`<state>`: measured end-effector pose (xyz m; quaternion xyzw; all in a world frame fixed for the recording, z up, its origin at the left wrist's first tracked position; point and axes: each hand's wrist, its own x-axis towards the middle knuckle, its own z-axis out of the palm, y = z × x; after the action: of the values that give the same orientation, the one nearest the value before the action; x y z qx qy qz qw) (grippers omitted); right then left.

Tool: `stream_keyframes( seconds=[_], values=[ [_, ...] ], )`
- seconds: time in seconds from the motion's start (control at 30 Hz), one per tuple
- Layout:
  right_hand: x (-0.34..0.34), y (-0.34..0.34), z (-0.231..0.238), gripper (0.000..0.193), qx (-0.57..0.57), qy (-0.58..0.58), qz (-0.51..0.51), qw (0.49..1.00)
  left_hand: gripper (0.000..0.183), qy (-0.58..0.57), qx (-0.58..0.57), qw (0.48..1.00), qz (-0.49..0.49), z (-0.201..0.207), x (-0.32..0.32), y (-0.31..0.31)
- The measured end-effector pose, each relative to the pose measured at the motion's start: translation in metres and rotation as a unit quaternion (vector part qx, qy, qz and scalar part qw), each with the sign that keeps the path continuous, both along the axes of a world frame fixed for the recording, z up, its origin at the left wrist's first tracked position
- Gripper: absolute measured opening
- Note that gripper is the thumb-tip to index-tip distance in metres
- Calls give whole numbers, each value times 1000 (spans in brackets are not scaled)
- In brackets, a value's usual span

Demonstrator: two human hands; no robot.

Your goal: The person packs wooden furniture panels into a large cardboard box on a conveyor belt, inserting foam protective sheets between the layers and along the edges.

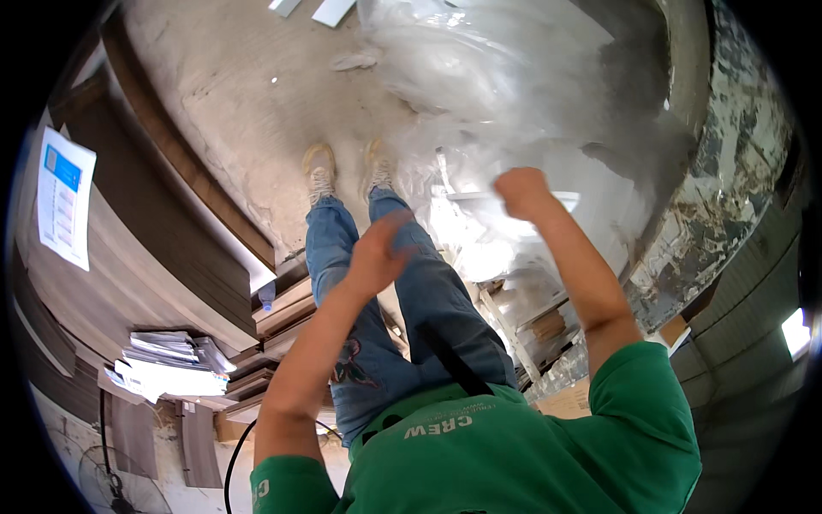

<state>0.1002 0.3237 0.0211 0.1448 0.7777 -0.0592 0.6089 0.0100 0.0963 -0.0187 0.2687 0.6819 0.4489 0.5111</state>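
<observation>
My right hand is closed in a fist over crumpled clear plastic film. Whether the film or anything else is inside that fist is hidden. Just beyond its fingers lies a white strip, half lost in bright glare. My left hand hangs in front of my jeans, smeared by motion, so its finger pose is unclear. I see no object in it. The film spreads from the floor ahead over toward the right side.
On the left stand stacked brown boards, with a printed sheet and a pile of papers on them. A peeling, paint-spattered surface runs along the right. White pieces lie on the concrete floor. A fan is lower left.
</observation>
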Motion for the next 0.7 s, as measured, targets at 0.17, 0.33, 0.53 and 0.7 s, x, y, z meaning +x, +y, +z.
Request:
stream_keyframes(
  seconds=[0.17,0.33,0.53,0.7],
  values=[
    [-113,-44,50,11,-182,195,32,963,33,18,-29,996,-87,30,-23,53],
    [-162,68,40,21,26,568,-336,751,23,-108,-306,934,151,17,-95,-40],
    [9,235,-115,28,264,321,-311,855,54,-131,-356,831,406,90,-168,-243],
    [39,210,-138,25,125,-65,-151,979,66,-140,-370,778,488,162,-142,-308]
  ],
)
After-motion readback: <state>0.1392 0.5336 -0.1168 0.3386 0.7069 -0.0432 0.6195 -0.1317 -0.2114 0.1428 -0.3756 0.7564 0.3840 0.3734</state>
